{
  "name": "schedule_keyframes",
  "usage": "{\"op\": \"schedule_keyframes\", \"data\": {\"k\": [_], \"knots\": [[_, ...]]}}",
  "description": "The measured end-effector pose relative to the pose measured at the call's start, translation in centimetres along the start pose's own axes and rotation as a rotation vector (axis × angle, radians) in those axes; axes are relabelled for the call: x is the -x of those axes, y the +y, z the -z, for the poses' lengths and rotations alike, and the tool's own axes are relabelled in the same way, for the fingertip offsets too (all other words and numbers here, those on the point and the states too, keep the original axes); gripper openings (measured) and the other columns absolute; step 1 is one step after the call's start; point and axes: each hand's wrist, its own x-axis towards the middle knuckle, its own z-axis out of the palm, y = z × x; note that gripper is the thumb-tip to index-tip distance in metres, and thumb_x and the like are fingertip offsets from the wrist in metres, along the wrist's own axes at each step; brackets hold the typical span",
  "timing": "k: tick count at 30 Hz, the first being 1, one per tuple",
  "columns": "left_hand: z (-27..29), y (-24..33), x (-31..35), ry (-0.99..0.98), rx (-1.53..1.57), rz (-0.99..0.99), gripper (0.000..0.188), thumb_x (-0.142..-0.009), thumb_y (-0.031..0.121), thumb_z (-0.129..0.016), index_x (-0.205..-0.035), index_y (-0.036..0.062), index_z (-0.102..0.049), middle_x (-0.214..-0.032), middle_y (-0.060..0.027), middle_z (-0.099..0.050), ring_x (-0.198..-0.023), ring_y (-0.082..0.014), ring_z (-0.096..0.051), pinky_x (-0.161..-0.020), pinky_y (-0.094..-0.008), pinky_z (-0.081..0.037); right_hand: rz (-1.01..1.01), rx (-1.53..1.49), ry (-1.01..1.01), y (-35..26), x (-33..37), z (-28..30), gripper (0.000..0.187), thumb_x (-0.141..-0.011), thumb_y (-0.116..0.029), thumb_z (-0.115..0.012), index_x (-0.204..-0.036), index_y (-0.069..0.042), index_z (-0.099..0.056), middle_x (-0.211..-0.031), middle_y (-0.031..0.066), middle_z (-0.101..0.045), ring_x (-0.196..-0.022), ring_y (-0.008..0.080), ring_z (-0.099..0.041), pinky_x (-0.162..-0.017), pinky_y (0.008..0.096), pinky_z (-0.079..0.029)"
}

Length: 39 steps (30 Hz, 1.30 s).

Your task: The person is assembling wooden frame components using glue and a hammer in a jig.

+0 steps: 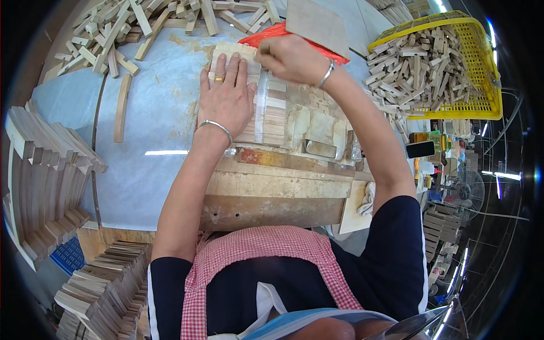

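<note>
My left hand (226, 99) lies flat, fingers stretched, on a row of wood strips (275, 116) set side by side. Down across these strips runs a whitish, translucent band (261, 107) that looks like tape. At the far end of the row my right hand (292, 59) is closed, its fingertips bent together by the band's upper end. What it pinches, if anything, is hidden. Just beyond that hand a red plastic sheet (260, 37) shows from under a thin greyish board (317, 27).
Loose wood pieces (144, 20) heap up at the far left, near a lone strip (121, 107). A yellow basket (486, 68) of short blocks stands at the far right, beside a phone (420, 149). Stacked wood parts (51, 170) rise at left; more (107, 283) stand below.
</note>
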Motion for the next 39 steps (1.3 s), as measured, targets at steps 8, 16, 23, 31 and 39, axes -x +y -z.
{"op": "schedule_keyframes", "data": {"k": [8, 16, 23, 31, 39], "knots": [[-0.3, -0.3, -0.1, 0.002, 0.007, 0.017, 0.052, -0.099, 0.033, -0.033, -0.144, 0.0057, -0.033, -0.152, -0.0071, -0.029, -0.142, -0.0263, -0.021, -0.113, -0.0528, -0.020, 0.265, -0.257, -0.098, -7.1, 7.9, -1.8, 0.014, -0.077, -0.002, -0.063, -0.090, -0.005, -0.059, -0.078, 0.0122, -0.063, -0.067, 0.0274, -0.064, -0.061, 0.0343, -0.053], [-0.4, -0.2, 0.0, 0.037, 0.033, -0.006, 0.053, -0.098, 0.034, -0.035, -0.142, 0.0034, -0.036, -0.151, -0.0089, -0.032, -0.142, -0.0273, -0.023, -0.113, -0.0512, -0.017, 0.067, -0.169, 0.165, -1.5, 3.8, -0.1, 0.012, -0.085, -0.014, -0.060, -0.082, -0.002, -0.064, -0.072, 0.0089, -0.061, -0.064, 0.0156, -0.064, -0.055, 0.0324, -0.051], [-0.6, -0.5, 0.1, 0.049, 0.002, -0.016, 0.052, -0.098, 0.033, -0.034, -0.142, 0.0035, -0.036, -0.150, -0.0091, -0.033, -0.141, -0.0274, -0.024, -0.113, -0.0507, -0.017, 0.017, -0.137, 0.190, -4.5, 5.0, -2.7, 0.014, -0.085, -0.016, -0.063, -0.080, -0.003, -0.062, -0.072, 0.0143, -0.060, -0.059, 0.0272, -0.060, -0.056, 0.0342, -0.049], [-0.5, -0.2, -0.2, 0.030, -0.026, 0.002, 0.051, -0.100, 0.034, -0.032, -0.143, 0.0073, -0.035, -0.151, -0.0065, -0.031, -0.142, -0.0261, -0.024, -0.112, -0.0531, -0.022, -0.274, -0.525, 0.363, -11.1, 13.5, -5.2, 0.008, -0.089, -0.006, -0.061, -0.085, 0.000, -0.063, -0.072, 0.0076, -0.058, -0.060, 0.0155, -0.063, -0.051, 0.0264, -0.047], [-0.8, -0.3, -0.2, 0.060, -0.006, -0.008, 0.051, -0.098, 0.034, -0.034, -0.141, 0.0054, -0.038, -0.150, -0.0081, -0.033, -0.141, -0.0268, -0.024, -0.112, -0.0529, -0.020, -0.543, -0.898, 0.298, -10.1, 12.7, -4.1, 0.013, -0.086, -0.013, -0.060, -0.081, 0.000, -0.062, -0.064, 0.0087, -0.060, -0.054, 0.0170, -0.061, -0.052, 0.0273, -0.048]]}}
